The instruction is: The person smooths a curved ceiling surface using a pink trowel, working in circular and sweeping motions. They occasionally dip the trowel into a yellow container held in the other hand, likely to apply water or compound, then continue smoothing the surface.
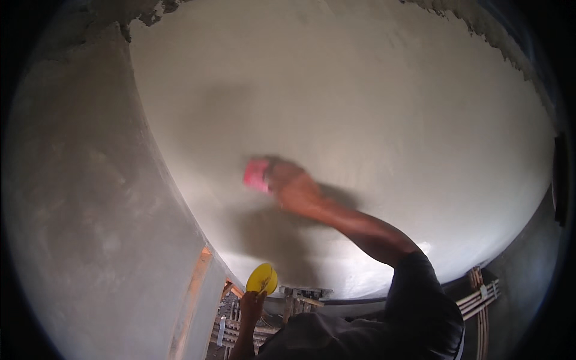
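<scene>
My right hand (291, 183) reaches up to the pale, smooth plastered wall (372, 108), its fingers closed around a pink sponge (257, 174). Motion smears the hand and the sponge, and the sponge looks pressed to the plaster or very near it. Lower down, my left hand (252, 305) grips the edge of a yellow bowl (262, 279). The bowl is tilted, and I cannot make out what is in it. Dark shadows fall on the wall around my right arm.
A darker grey wall (84, 180) meets the pale one at a corner on the left. A wooden strip (191, 306) runs along its lower part. Poles (480, 300) stand at the lower right, with more timber (294, 306) below the bowl. Rough plaster edges (480, 30) line the top.
</scene>
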`<move>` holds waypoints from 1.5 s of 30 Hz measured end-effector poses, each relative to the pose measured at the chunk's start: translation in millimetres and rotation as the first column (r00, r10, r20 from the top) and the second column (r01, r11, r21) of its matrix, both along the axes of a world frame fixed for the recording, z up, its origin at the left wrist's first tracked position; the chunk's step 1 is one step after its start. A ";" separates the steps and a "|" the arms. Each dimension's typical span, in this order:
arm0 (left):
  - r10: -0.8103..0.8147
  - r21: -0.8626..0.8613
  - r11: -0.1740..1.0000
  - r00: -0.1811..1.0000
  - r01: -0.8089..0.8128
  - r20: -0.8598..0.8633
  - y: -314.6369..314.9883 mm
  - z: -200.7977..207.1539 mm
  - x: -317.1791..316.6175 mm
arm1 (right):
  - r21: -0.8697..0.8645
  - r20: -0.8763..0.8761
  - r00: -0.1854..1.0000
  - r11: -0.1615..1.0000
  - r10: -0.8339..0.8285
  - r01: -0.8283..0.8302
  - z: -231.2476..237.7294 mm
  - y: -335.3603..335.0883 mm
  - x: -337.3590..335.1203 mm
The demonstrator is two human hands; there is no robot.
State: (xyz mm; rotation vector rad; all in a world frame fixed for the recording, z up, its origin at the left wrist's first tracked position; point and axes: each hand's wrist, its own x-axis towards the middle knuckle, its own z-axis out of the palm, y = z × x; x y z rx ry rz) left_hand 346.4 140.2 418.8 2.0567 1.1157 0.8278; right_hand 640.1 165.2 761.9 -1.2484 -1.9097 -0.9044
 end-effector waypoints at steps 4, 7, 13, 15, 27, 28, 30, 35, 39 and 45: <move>0.037 -0.047 0.998 0.999 -0.038 -0.017 -15.6 8.3 -15.6 | 0.380 -0.192 0.948 0.871 -0.254 0.310 151.5 -7.6 5.7; 0.032 -0.043 0.999 0.999 -0.031 0.025 -20.0 16.1 -14.6 | 0.376 -0.243 0.908 0.830 -0.340 0.411 201.6 5.4 16.6; -0.001 -0.063 0.998 0.999 -0.001 -0.033 -16.1 13.7 -1.5 | 0.057 0.194 0.967 0.986 -0.165 0.157 -19.3 50.4 2.6; -0.082 0.007 0.997 0.996 0.082 -0.027 -16.4 7.4 -5.3 | -0.552 0.206 0.961 0.789 -0.185 0.270 -85.3 21.5 9.6; -0.280 -0.067 0.960 0.940 0.273 -0.196 16.7 8.3 52.9 | -0.617 -0.693 0.550 0.779 -0.467 -0.115 -207.4 -100.3 20.9; -0.305 -0.097 0.952 0.923 0.290 -0.236 17.5 2.2 55.2 | -0.564 -0.737 0.502 0.821 -0.452 -0.089 -215.1 -115.1 20.7; -0.374 -0.184 0.926 0.863 0.329 -0.339 23.8 -25.0 52.1 | -0.625 -0.659 0.538 0.780 -0.525 -0.006 -227.3 -145.8 28.8; -0.515 -0.018 0.851 0.828 0.524 -0.222 8.0 -27.1 82.6 | -0.466 -0.783 0.254 0.806 -0.568 0.365 -311.7 -256.1 73.4; -0.590 0.129 0.778 0.786 0.615 -0.187 -51.8 29.4 144.6 | -0.625 -0.762 -0.509 0.658 -0.400 0.420 -352.0 -351.4 73.3; -0.831 0.026 0.499 0.487 0.866 -0.269 -128.9 43.3 245.1 | -0.735 -0.553 -0.833 0.459 0.020 0.499 -451.6 -482.9 52.5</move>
